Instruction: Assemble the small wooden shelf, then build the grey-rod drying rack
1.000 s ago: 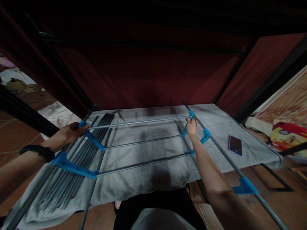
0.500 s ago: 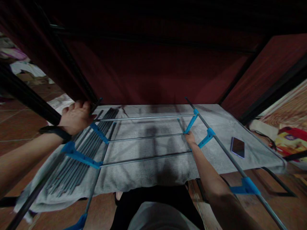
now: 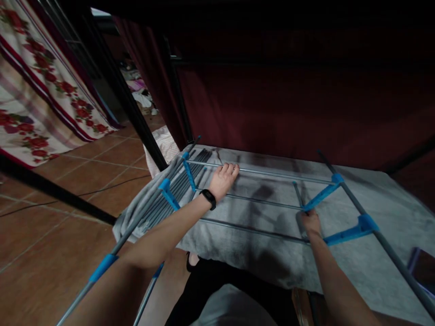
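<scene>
A metal rack frame with blue plastic connectors point(image 3: 321, 196) lies over a grey towel-covered surface point(image 3: 380, 253). My left hand point(image 3: 223, 179), a black band on its wrist, is curled over the far grey crossbar point(image 3: 272, 173) of the frame. My right hand point(image 3: 310, 222) is closed round an inner grey rod just below a blue connector. A bundle of loose dark rods point(image 3: 185, 181) lies on the towel to the left of my left hand.
A dark red fabric wall point(image 3: 288, 104) rises behind the surface. Black posts point(image 3: 136, 117) stand at the left over a terracotta tile floor point(image 3: 68, 203). A floral cloth point(image 3: 37, 90) hangs at far left. A phone's corner point(image 3: 423, 267) shows at the right edge.
The view has swung left. My left hand left the frame's left corner and now grips the far crossbar nearer the middle. My right hand stays low on the inner rod.
</scene>
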A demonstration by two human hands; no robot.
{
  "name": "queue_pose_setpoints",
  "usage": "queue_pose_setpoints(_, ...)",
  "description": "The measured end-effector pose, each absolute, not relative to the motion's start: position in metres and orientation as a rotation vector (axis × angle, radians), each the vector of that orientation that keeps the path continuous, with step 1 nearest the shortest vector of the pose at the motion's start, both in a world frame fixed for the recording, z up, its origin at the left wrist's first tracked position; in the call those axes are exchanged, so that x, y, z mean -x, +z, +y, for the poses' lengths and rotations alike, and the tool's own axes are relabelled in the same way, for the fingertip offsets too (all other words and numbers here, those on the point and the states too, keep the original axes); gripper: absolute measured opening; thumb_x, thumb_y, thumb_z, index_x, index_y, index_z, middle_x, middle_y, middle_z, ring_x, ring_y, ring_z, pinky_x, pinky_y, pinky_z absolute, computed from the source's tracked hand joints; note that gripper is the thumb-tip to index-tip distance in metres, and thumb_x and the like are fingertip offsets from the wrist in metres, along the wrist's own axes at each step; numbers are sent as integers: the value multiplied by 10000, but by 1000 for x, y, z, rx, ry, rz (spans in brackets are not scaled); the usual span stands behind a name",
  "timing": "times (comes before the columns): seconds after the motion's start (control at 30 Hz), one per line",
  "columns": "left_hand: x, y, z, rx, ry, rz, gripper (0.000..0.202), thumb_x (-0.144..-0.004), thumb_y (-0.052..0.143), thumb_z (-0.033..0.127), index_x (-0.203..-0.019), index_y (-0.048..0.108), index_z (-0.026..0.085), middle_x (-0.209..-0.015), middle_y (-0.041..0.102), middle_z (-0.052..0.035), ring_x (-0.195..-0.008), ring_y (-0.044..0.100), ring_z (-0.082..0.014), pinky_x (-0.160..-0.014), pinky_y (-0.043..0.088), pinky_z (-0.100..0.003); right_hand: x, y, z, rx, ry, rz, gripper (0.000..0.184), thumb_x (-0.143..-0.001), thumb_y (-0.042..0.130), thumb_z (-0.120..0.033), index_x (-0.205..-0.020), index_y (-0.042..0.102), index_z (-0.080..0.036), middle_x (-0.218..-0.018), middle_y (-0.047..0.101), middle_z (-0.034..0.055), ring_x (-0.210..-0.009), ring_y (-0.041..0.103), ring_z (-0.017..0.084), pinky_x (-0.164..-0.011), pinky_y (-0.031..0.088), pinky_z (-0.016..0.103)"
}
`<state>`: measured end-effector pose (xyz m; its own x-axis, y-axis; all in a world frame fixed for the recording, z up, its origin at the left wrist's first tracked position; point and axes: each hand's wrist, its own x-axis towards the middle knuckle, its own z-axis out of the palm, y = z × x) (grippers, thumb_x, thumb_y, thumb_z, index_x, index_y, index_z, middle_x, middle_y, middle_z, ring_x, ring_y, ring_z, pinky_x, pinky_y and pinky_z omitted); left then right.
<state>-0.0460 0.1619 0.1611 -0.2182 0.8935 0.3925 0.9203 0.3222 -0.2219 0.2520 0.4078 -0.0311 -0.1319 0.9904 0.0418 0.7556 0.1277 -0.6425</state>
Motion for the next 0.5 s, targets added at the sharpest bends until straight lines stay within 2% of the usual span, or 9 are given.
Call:
queue_pose_setpoints(0.1,50,168,169,1614,-81,-2167,335,-977,339,123,-1221,566,155,-1092,636,-161,-1055,568,-278,-866,428,-421,-252,-41,418,1812,640,-1934,470,-800,469,-342,-1138,659,-76,-984,694,247,-1013,678,371,-840,520,458)
queue_pose_setpoints(0.17,50,170,176,1612,-84,-2157,298,-978,363,133,-1182,579,157,-1063,639,-147,-1027,571,-267,-854,427,-406,-254,-45,425,1816,647,-1943,481,-812,451,-356,-1141,663,-79,-993,693,265,-1040,671,399,-842,517,492)
queue_pose_setpoints(0.4,54,163,184,1632,-97,-2130,311,-977,365,119,-1222,557,120,-1064,624,-159,-1015,569,-265,-845,413,-406,-263,-43,433,1764,708,-2041,455,-732,500,-361,-1043,704,-99,-918,701,269,-992,680,447,-791,526,533)
queue_pose_setpoints(0.5,55,160,185,1648,-113,-2145,323,-979,364,125,-1249,541,118,-1085,617,-167,-1034,564,-268,-855,417,-409,-260,-38,426,1761,720,-2005,415,-675,523,-344,-981,725,-151,-856,700,238,-964,689,447,-734,532,537)
